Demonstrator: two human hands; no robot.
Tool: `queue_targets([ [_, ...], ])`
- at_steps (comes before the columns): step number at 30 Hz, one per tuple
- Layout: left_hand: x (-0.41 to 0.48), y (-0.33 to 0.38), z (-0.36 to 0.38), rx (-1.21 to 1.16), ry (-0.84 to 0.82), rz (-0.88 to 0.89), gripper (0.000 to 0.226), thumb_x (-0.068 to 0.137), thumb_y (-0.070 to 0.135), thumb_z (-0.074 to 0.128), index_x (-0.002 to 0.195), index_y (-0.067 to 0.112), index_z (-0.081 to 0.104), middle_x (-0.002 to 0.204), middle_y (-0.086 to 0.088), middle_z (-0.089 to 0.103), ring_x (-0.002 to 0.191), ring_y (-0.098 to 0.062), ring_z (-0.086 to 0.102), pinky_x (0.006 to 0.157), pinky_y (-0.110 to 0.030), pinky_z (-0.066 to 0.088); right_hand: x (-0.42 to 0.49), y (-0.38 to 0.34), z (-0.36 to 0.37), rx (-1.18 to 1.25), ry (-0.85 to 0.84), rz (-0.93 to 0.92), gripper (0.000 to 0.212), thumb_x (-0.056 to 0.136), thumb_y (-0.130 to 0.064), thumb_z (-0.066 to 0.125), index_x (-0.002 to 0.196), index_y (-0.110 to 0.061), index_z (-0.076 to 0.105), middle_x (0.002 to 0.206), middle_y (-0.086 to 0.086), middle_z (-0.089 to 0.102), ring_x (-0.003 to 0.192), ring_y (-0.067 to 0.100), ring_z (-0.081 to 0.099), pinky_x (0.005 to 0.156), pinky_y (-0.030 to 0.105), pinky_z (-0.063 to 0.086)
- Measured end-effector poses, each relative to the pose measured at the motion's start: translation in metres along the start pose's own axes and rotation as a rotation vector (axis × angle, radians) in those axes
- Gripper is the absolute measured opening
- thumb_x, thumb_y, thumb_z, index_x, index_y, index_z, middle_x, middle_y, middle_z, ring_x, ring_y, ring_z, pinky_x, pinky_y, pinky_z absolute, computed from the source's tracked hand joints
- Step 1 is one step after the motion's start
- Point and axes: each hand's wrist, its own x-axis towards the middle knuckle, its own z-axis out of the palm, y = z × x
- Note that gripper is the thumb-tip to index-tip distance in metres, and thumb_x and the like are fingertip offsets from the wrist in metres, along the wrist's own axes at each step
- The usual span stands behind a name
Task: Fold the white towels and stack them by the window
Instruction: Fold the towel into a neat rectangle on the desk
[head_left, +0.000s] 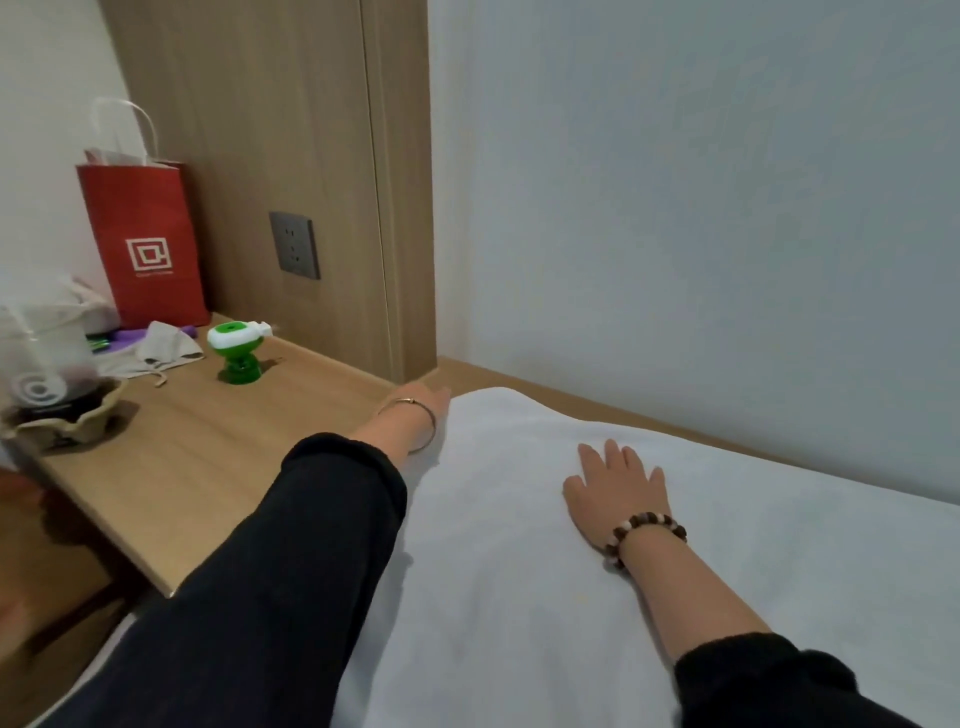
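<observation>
Fingers (613, 454) of the right hand (608, 493) lie straight and slightly spread, pressed flat on the white towel (519, 571), a beaded bracelet (644, 532) at the wrist. The left hand (434, 402) reaches to the towel's far left corner, where the cloth hides its fingers, so I cannot tell their state. The towel lies spread just beside the wooden counter (208, 467), which carries a red paper bag (150, 244) and a green gadget (236, 348).
</observation>
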Motion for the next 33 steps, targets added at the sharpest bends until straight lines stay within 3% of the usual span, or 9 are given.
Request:
queue_targets([
  [2,0.0,0.015,-0.012,-0.092,-0.15,-0.007,0.054,0.102,0.031,0.039,0.149,0.009,0.024,0.153,-0.012,0.027,0.138,-0.032,0.031,0.109,-0.039,0.028,0.0,0.001,-0.001,0.01,0.003,-0.002,0.056,0.097,-0.037,0.018,0.152,-0.025,0.011,0.161,0.003,0.0,0.147,0.021,0.0,0.118,0.048,0.003],
  [4,0.005,0.017,-0.02,-0.109,-0.195,0.011,0.056,0.096,0.04,0.05,0.143,0.012,0.039,0.149,-0.007,0.038,0.134,-0.029,0.038,0.108,-0.036,0.031,-0.001,0.001,-0.001,0.018,0.0,-0.007,0.056,0.098,-0.036,0.018,0.152,-0.025,0.012,0.161,0.003,0.0,0.147,0.021,0.0,0.118,0.048,0.003],
  [7,0.021,0.009,-0.018,-0.146,0.115,0.261,0.033,0.082,0.017,0.068,0.115,0.018,0.066,0.118,-0.005,0.064,0.107,-0.026,0.058,0.085,-0.033,0.046,-0.001,0.001,-0.002,0.015,-0.003,-0.013,0.055,0.098,-0.036,0.018,0.152,-0.025,0.012,0.161,0.003,0.0,0.147,0.021,0.0,0.118,0.048,0.004],
  [9,0.022,0.003,-0.009,0.186,0.481,0.601,0.028,0.08,0.013,0.061,0.107,0.021,0.068,0.102,-0.006,0.065,0.096,-0.03,0.058,0.075,-0.034,0.04,-0.001,0.0,-0.003,0.019,-0.001,-0.017,0.055,0.098,-0.035,0.018,0.152,-0.025,0.013,0.161,0.002,0.001,0.147,0.021,0.001,0.118,0.048,0.005],
  [12,0.01,0.005,0.023,0.412,0.695,0.91,0.043,0.084,0.03,0.041,0.117,0.022,0.065,0.118,-0.011,0.063,0.108,-0.031,0.058,0.086,-0.041,0.044,-0.001,-0.001,-0.002,0.031,0.002,-0.018,0.055,0.098,-0.035,0.018,0.152,-0.025,0.013,0.161,0.002,0.001,0.147,0.021,0.001,0.118,0.048,0.004],
  [14,0.003,0.007,0.045,0.523,0.346,0.756,0.049,0.098,0.039,0.026,0.144,0.028,0.038,0.153,-0.006,0.032,0.141,-0.027,0.027,0.11,-0.053,0.025,-0.001,-0.001,-0.002,0.028,-0.002,-0.02,0.055,0.098,-0.035,0.018,0.152,-0.025,0.011,0.161,0.002,-0.001,0.147,0.021,-0.001,0.117,0.048,0.003],
  [17,0.009,0.007,0.061,0.442,-0.122,0.455,0.052,0.101,0.047,0.013,0.151,0.035,0.005,0.16,0.006,-0.006,0.147,-0.02,-0.009,0.116,-0.05,-0.003,-0.003,-0.001,-0.003,0.006,-0.022,-0.074,0.055,0.099,-0.036,0.018,0.152,-0.027,0.009,0.161,0.0,-0.004,0.147,0.02,-0.004,0.117,0.049,0.001],
  [28,0.049,0.006,0.057,0.349,-0.072,0.143,0.058,0.097,0.055,0.011,0.151,0.036,0.006,0.16,0.004,-0.006,0.147,-0.024,-0.008,0.115,-0.054,-0.002,-0.007,-0.002,-0.004,-0.015,-0.044,-0.123,0.055,0.099,-0.04,0.017,0.152,-0.03,0.007,0.161,-0.004,-0.005,0.147,0.017,-0.005,0.116,0.051,-0.002],
  [33,0.061,-0.004,0.035,0.219,0.234,-0.061,0.045,0.101,0.037,0.024,0.133,0.013,0.044,0.135,-0.012,0.047,0.124,-0.031,0.043,0.095,-0.043,0.038,-0.005,-0.001,-0.002,0.012,-0.028,-0.118,0.055,0.099,-0.039,0.019,0.152,-0.03,0.01,0.161,-0.004,-0.002,0.147,0.017,-0.003,0.117,0.05,0.0],
])
